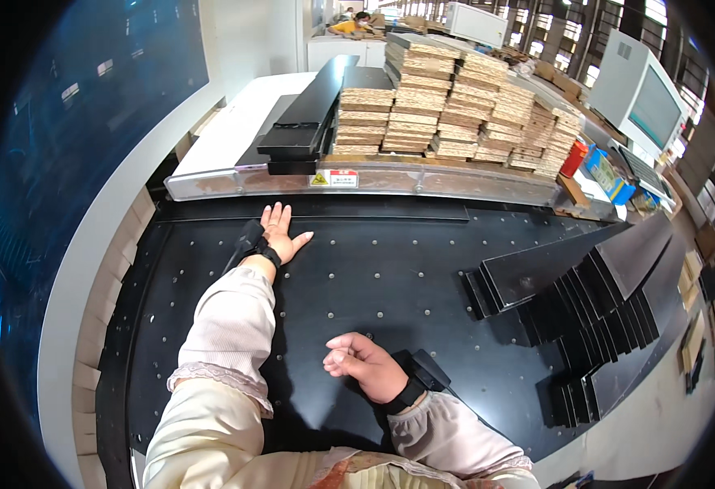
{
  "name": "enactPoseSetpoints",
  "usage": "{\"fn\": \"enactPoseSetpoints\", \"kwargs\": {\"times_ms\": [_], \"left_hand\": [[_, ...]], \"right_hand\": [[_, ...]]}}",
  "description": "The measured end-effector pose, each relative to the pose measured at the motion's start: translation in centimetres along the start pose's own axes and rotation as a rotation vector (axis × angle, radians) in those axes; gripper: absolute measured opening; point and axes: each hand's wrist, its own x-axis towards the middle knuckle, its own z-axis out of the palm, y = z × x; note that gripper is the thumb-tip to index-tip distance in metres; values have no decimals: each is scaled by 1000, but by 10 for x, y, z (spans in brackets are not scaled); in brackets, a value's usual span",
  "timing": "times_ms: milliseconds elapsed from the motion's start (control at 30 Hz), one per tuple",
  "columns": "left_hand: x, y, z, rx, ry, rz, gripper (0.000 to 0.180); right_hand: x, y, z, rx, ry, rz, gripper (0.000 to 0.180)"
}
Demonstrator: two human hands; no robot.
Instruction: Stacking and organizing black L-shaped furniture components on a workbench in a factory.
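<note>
My left hand (280,235) reaches to the far side of the black machine table (349,285), which is dotted with small round metal studs. Its fingers are spread and lie on a long, narrow black board (382,212) set along the table's back edge. Closer to my body, my right hand (367,367) hovers over or rests on the tabletop, I cannot tell which. Its fingers are curled in toward the thumb, with nothing visible in them. Both wrists carry black straps with small dark devices.
Black boards (594,301) stand in stepped stacks at the right. Behind the clear guard (455,187) are piles of chipboard strips (423,102) and long black boards (313,106). A monitor (639,94), keyboard (643,171) and blue box (610,175) stand back right. A curved machine housing (72,326) borders the left.
</note>
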Motion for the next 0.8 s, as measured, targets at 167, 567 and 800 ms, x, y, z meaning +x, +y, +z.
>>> {"fn": "enactPoseSetpoints", "kwargs": {"times_ms": [167,567,800], "left_hand": [[5,-7,12,-98,90,46,88],[-151,60,-29,-605,34,637,84],[-275,160,-18,-640,-14,670,92]], "right_hand": [[1,4,1,-54,18,-13,27],[-12,-1,-24,-63,298,-151,37],[-31,-8,2,266,404,-206,56]]}}
